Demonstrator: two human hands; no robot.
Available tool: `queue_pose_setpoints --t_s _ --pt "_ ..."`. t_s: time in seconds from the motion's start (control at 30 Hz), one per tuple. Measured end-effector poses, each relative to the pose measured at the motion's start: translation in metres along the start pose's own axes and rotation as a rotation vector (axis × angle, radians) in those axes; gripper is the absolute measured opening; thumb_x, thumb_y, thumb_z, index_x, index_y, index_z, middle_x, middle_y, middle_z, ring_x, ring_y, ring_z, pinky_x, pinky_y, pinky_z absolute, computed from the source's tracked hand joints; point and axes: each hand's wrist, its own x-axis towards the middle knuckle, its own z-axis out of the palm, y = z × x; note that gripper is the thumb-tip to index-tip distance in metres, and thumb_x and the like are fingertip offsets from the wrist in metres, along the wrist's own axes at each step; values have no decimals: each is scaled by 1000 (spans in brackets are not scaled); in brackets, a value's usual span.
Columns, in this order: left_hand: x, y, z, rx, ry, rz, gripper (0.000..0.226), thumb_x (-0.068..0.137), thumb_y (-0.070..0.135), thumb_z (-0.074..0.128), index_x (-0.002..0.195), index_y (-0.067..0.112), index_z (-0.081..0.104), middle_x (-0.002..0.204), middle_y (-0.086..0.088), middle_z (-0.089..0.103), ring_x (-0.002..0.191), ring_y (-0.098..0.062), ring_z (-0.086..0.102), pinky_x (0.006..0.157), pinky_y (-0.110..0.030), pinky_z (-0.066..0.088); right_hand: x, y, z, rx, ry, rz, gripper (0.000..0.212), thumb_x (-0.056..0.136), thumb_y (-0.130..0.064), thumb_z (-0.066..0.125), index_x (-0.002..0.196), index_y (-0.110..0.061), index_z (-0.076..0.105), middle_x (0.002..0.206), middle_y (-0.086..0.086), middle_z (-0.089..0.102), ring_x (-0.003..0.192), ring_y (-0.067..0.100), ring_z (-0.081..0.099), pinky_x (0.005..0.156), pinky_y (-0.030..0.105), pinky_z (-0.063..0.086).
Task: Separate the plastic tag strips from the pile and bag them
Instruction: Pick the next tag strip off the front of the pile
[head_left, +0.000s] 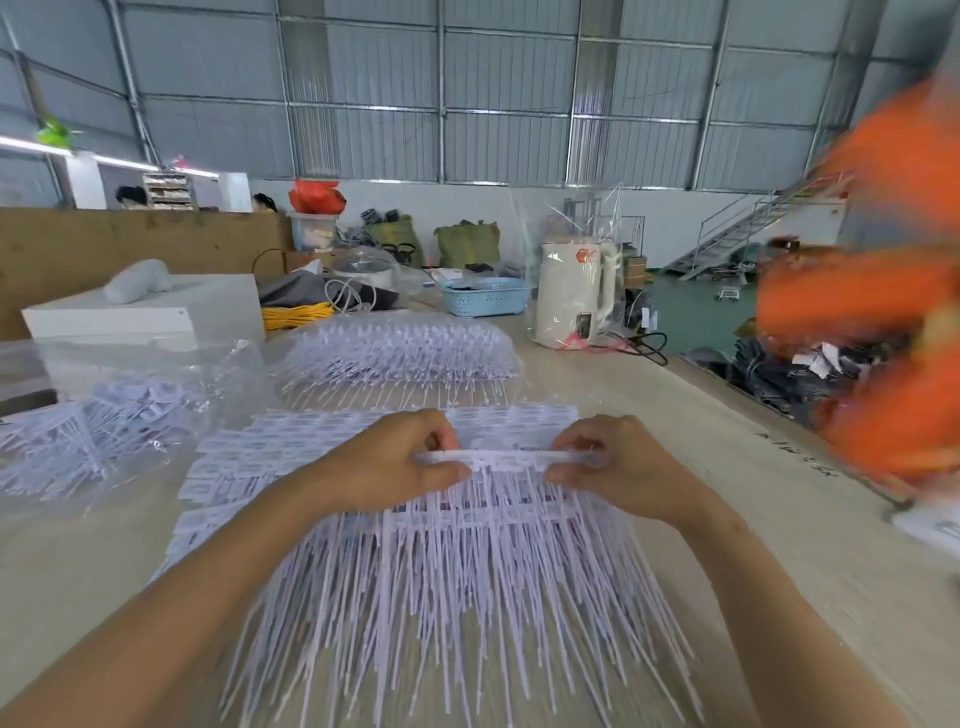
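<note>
- Lying at the far left of the counter (675, 415), a clear plastic bag (104, 415) holds a loose heap of white tag strips, their thin tails pointing several ways.
- Behind it, farther back, a white box (145, 312) carries a pale rounded bundle on top.
- Right of that bag, toward the middle and farther off, a second clear bag (400, 348) is packed with stacked tag strips lying in even layers, tails toward the near side.
- Beyond it a blue perforated basket (483, 296) holds a few dark and white items that are too small to tell apart.
- The pile of tag strips (457, 571) spreads across the near middle of the counter, heads toward the far side, long tails fanning toward the near edge.
- The left hand (395, 457) grips the left end of one strip's head bar (504, 460), thumb on the near side and fingers (441, 441) curled over the far side.
- The right hand (618, 462) pinches the right end of the same bar, thumb under and fingers curled on top; the bar runs straight between both hands, lifted just above the pile.
- Farther right and back, a cream-coloured kettle-like appliance (571, 296) stands inside a clear plastic wrapping.
- At the far right, a person in orange clothing (883, 286) is heavily blurred.
</note>
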Motion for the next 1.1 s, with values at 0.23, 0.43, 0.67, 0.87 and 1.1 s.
queue_pose_setpoints --t_s 0.23,0.43,0.67,0.87,1.1 --pt "-2 -3 4 76 -163 -30 15 86 32 66 90 21 57 85 9 55 63 0 48 58 -11 38 -6 0 -3 188 -117 124 29 68 -36 82 70 -13 64 62 -7 60 56 5 53 60 21 40" --pt "10 14 22 260 -162 -52 21 84 47 64 86 26 58 81 12 57 76 -7 54 71 -22 41 -7 -1 -3 28 -109 130 25 70 -35 80 67 -17 64 65 -6 60 59 3 52 63 20 40" --pt "33 52 53 -92 -23 33 20 87 32 65 93 13 64 71 5 61 59 -7 57 50 -19 43 -11 -15 -9 736 83 129 10 83 -10 67 75 -5 65 53 2 53 46 10 43 44 16 35" --pt "27 58 38 29 131 113 16 80 33 73 91 27 63 80 9 60 75 -13 59 70 -30 50 -9 -18 -9 1045 -12 331 11 87 -4 60 78 -2 65 57 6 58 44 8 49 38 14 39" --pt "25 62 31 60 36 8 16 89 32 51 94 32 67 88 7 72 77 2 64 74 -32 52 -7 -17 1 988 42 294 21 90 -10 58 69 -8 56 56 5 50 40 11 39 34 16 26"
